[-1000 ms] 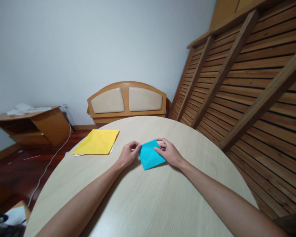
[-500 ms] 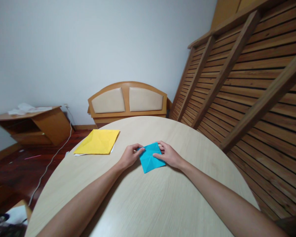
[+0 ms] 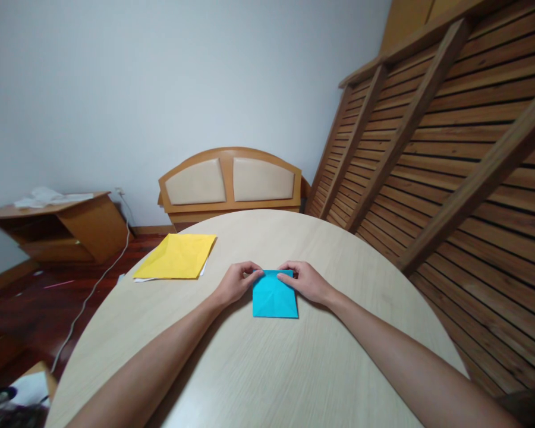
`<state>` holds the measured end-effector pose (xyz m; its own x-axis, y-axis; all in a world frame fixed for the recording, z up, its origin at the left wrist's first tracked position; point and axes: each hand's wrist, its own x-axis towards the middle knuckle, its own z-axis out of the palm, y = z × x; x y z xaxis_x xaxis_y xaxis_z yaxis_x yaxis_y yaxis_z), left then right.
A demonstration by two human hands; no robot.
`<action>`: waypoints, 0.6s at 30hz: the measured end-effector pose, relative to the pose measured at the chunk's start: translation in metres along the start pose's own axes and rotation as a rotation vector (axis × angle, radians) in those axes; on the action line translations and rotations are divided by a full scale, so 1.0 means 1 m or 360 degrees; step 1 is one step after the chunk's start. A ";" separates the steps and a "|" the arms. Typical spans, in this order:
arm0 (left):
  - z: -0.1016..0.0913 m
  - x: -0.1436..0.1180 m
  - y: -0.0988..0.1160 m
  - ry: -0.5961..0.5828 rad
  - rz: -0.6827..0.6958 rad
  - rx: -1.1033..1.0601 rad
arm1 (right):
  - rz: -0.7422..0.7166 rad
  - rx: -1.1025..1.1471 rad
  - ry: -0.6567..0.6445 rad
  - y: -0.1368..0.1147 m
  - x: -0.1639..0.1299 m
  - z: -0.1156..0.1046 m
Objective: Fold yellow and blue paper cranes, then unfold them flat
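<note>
A creased, folded square of blue paper (image 3: 275, 298) is held at the middle of the round table (image 3: 232, 368), its edges lined up roughly straight with me. My left hand (image 3: 237, 282) pinches its far left corner between thumb and fingers. On the far right corner, my right hand (image 3: 308, 282) grips with the thumb on top and the fingers behind. Parts of the fingers on both hands are hidden behind the paper. Whether the near edge touches the tabletop, I cannot tell.
Yellow paper (image 3: 176, 257), creased, lies on white sheets at the table's left. Beyond the table stands a headboard (image 3: 229, 156). Wooden slats (image 3: 463, 148) lean along the right. A low cabinet (image 3: 93, 229) and a white cable (image 3: 88, 297) are on the left.
The blue paper has turned from a tilted position to a straight one and come slightly nearer. My right hand has shifted its hold to the far right corner.
</note>
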<state>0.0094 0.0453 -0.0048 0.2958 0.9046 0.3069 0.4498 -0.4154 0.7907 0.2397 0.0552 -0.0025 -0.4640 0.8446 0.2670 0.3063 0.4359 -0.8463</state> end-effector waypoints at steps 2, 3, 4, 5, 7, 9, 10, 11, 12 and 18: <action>0.001 -0.001 0.001 -0.0057 -0.0003 -0.0024 | -0.0034 -0.0056 -0.0012 -0.001 -0.001 0.000; 0.001 -0.001 0.002 -0.0074 -0.0007 -0.0036 | -0.0049 -0.0073 -0.0008 -0.002 -0.001 -0.001; 0.002 -0.001 0.002 -0.0076 -0.0009 -0.0043 | -0.0063 -0.0085 -0.0001 -0.003 -0.001 0.000; 0.003 -0.001 0.002 -0.0066 -0.0010 -0.0045 | -0.0075 -0.0089 0.0006 -0.003 -0.001 0.000; 0.004 0.000 0.001 -0.0027 -0.0010 -0.0027 | -0.0076 -0.0081 0.0007 -0.003 -0.001 0.000; 0.004 0.001 -0.001 0.0006 -0.0005 0.0021 | -0.0052 -0.0073 -0.0010 -0.003 -0.001 0.001; 0.003 0.001 -0.002 0.0018 0.0005 0.0058 | -0.0034 -0.0075 -0.0017 -0.002 -0.001 0.001; 0.003 0.000 -0.002 0.0036 0.0028 0.0109 | -0.0015 -0.0081 -0.0015 0.000 -0.001 0.001; 0.002 0.000 -0.002 0.0067 0.0075 0.0177 | -0.0001 -0.0086 -0.0002 0.001 -0.001 0.001; 0.001 -0.005 0.003 -0.0005 0.0516 0.0540 | 0.0100 -0.0071 0.0181 0.016 0.004 -0.001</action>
<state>0.0098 0.0390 -0.0041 0.4691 0.7228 0.5074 0.5836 -0.6849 0.4362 0.2437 0.0660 -0.0145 -0.3464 0.8994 0.2667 0.3699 0.3922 -0.8422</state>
